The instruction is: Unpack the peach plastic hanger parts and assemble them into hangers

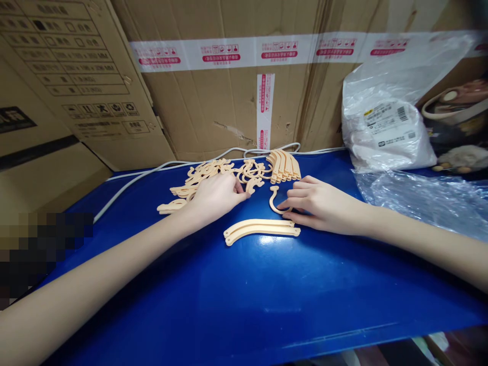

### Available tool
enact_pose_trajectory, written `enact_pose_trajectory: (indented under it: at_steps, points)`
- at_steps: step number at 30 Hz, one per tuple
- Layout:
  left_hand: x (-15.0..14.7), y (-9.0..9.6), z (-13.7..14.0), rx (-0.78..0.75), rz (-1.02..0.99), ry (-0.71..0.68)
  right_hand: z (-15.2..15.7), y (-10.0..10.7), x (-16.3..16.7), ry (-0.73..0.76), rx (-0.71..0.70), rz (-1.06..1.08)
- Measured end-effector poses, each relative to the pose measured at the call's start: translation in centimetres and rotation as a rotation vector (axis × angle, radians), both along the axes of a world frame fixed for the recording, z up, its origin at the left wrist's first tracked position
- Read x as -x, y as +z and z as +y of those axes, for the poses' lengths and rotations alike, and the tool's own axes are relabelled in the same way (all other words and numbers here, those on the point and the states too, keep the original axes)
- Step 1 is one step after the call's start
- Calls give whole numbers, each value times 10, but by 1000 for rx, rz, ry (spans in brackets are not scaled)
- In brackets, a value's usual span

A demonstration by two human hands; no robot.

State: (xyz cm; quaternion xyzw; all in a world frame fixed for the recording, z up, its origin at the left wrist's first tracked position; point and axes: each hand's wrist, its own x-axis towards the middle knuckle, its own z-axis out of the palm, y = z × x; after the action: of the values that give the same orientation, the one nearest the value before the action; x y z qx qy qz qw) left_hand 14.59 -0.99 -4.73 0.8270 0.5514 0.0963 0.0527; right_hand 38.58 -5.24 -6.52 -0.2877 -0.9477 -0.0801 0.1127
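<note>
My left hand (217, 195) is closed at the pile's near edge, thumb and forefinger pinched on a small curved beige plastic hook (254, 185). To the right, my right hand (310, 205) has its fingers curled round the lower end of another beige plastic hook (272, 200), which lies on the blue table. Just in front of the hands, two long curved beige plastic arms (263, 229) lie side by side, with small holes at their ends. Part of the loose pile of hooks and arms (209, 169) is hidden behind my left hand.
Behind my right hand stands a neat row of beige arms (284, 165). A white cable (141, 175) runs along the back of the blue table (244, 295). Cardboard boxes (221, 101) wall the back and left. A plastic bag (389, 132) and clear film (419, 198) lie at right.
</note>
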Motion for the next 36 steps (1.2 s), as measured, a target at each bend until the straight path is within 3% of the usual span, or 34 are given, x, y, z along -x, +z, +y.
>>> enact_pose_trajectory:
  at_steps: [7,18,23,28,36]
  points:
    - [10,1,-18,39,25,-67,1,3,0,-6,13,-15]
    - [22,-8,-32,-161,55,-160,1,5,0,13,25,-6]
    - [28,-4,-40,-199,56,-280,2,3,1,15,5,12]
    - [36,-3,-50,-185,166,-466,6,-2,3,-35,-31,62]
    - [42,-13,-54,-253,214,-486,13,-13,5,-133,-30,135]
